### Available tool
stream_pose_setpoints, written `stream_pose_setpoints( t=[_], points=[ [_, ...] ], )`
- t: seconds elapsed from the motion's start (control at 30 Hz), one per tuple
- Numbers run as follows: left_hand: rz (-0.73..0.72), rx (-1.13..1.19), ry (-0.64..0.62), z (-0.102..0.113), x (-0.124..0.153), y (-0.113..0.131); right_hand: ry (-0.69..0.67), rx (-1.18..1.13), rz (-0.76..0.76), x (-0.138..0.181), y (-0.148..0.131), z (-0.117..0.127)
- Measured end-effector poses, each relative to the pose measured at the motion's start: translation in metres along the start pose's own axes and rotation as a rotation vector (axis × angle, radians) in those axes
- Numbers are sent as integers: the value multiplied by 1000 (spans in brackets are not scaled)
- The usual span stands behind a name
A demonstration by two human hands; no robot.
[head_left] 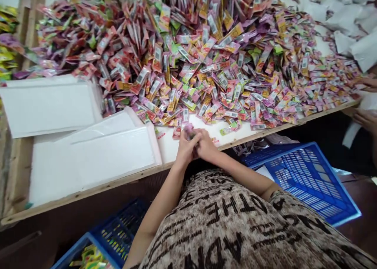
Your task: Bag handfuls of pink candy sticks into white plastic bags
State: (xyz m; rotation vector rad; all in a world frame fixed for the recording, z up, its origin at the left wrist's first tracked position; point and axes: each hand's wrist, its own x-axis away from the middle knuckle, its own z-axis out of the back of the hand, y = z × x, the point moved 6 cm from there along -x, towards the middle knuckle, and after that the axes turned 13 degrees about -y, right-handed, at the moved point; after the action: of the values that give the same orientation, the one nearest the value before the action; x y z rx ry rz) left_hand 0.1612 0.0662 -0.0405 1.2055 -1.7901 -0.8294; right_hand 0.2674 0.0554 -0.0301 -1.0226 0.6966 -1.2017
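In the head view, my two hands meet at the table's front edge. Between them is a small bunch of purple-pink sachets (189,130), partly hidden by my fingers. My left hand (185,149) is closed around the bunch from the left. My right hand (205,144) presses against it from the right, with its fingers wrapped inward. Right beyond my hands lies a large heap of loose sachets (206,76) in pink, red, yellow and green, some with barcodes showing. A few single sachets (231,127) lie on the white tabletop (169,145) near my right hand.
Stacks of white plastic bags (118,155) lie on the left. A wooden rim (88,190) edges the table. Below are a blue crate (324,182) at right and another blue crate (88,241) with yellow-green packets. White filled bags (347,13) and another person's hands (366,118) are far right.
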Motion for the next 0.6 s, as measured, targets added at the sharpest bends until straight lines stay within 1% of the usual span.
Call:
stream_pose_setpoints(
  t=[0.03, 0.07, 0.1, 0.13, 0.17, 0.2, 0.23, 0.3, 0.33, 0.37, 0.4, 0.43, 0.47, 0.53, 0.6],
  points=[
    [11, -6, 27, 2, 1, 0, -102, 102, 69, 4, -9, -7],
    [32, 5, 52, 5, 2, 0, -203, 154, 138, 9, -17, -10],
    [46, 27, 75, 8, 2, 1, -291, 162, 186, 14, -20, -6],
    [44, 53, 93, 11, 2, 4, -344, 147, 198, 19, -19, 5],
    [30, 71, 94, 14, 2, 7, -342, 135, 169, 22, -14, 24],
    [13, 76, 75, 15, 2, 11, -265, 145, 102, 24, -5, 51],
    [6, 64, 38, 14, 1, 14, -117, 189, 7, 28, 6, 83],
    [47, -3, -77, 7, -2, 14, 287, 354, -217, 44, 30, 153],
    [85, -48, -134, 1, -3, 11, 471, 444, -325, 56, 41, 182],
    [116, -88, -172, -4, -4, 9, 600, 510, -413, 66, 52, 204],
    [132, -118, -192, -9, -5, 6, 678, 537, -474, 73, 62, 220],
    [136, -135, -197, -12, -6, 4, 701, 520, -507, 78, 74, 231],
    [135, -139, -191, -14, -7, 3, 691, 469, -516, 80, 85, 237],
    [147, -132, -176, -15, -7, 2, 669, 335, -500, 83, 103, 242],
    [169, -120, -173, -14, -5, 1, 742, 312, -478, 90, 107, 244]
  ],
)
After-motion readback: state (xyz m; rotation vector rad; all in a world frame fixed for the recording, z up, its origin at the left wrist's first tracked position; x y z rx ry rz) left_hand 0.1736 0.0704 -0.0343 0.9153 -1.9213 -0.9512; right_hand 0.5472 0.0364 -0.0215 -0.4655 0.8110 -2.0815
